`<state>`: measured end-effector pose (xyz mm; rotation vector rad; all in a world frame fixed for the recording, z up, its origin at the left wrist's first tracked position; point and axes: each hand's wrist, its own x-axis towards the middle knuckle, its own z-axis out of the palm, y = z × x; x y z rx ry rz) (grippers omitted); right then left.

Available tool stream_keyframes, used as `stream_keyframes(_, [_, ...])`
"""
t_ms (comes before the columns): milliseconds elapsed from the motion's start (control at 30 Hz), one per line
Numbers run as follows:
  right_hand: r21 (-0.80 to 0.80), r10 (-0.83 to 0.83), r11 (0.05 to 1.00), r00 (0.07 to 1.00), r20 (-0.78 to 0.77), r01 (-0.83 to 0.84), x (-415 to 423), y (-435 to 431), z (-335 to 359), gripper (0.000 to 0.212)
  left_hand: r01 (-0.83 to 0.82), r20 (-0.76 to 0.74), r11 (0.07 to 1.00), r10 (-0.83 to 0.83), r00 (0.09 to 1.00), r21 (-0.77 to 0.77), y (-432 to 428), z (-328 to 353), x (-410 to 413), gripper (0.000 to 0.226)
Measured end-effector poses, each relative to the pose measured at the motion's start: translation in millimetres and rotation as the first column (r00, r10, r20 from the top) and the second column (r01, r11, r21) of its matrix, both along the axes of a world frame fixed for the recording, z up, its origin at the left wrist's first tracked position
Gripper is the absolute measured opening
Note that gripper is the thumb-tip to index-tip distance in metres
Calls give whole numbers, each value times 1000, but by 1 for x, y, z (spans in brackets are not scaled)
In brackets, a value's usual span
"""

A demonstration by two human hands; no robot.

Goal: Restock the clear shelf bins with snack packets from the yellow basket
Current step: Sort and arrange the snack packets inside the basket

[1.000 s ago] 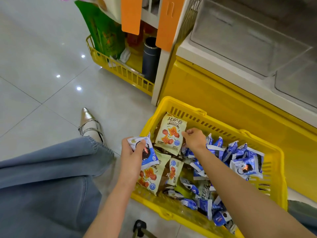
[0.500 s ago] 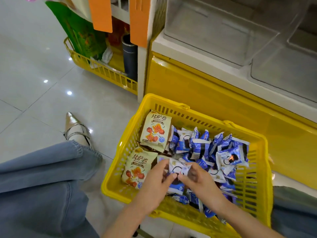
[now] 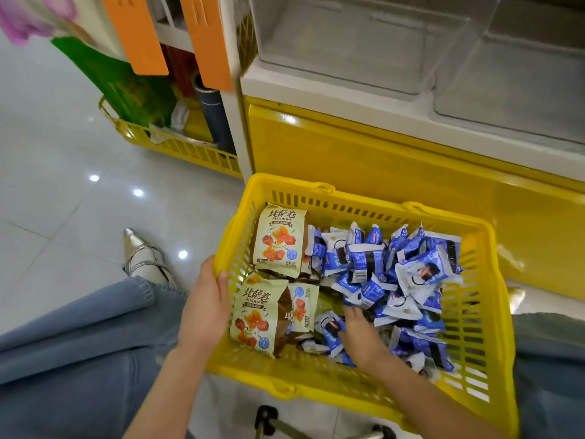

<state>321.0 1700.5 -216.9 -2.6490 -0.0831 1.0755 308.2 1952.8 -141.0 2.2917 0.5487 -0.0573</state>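
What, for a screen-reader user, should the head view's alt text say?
A left hand grips the rim of a yellow basket while the right hand reaches among blue packets; cream packets lie beside them. Clear bins sit above.

- One head-worn wide-angle view, looking forward and steeply down.
- It sits close above the yellow basket (image 3: 474, 312), which fills the lower middle; the clear shelf bins (image 3: 348, 42) cross the top edge.

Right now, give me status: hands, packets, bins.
Left hand grips yellow basket rim. Right hand down among blue packets, grasp unclear. Clear bins above show no packets. Nothing blocks them.
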Motion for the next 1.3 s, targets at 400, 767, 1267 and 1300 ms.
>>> stream_keyframes(400, [145,-31,987,782,622,-75,58,-65,112,34,81,241,991,-104,965,105,-71,12,36,33])
stream_keyframes(767, [7,-173,984,927,332,181,80,-123,97,25,257,-165,903,-328,930,-344,-186,-20,89,56])
stream_keyframes(1267, [229,63,968,986,157,-99,21,-59,64,23,555,-330,827,-552,766,-94,-120,-35,6,33])
stream_keyframes(1300, [212,81,972,989,122,-105,13,-57,56,16,605,-386,790,-591,709,-97,-123,-41,2,33])
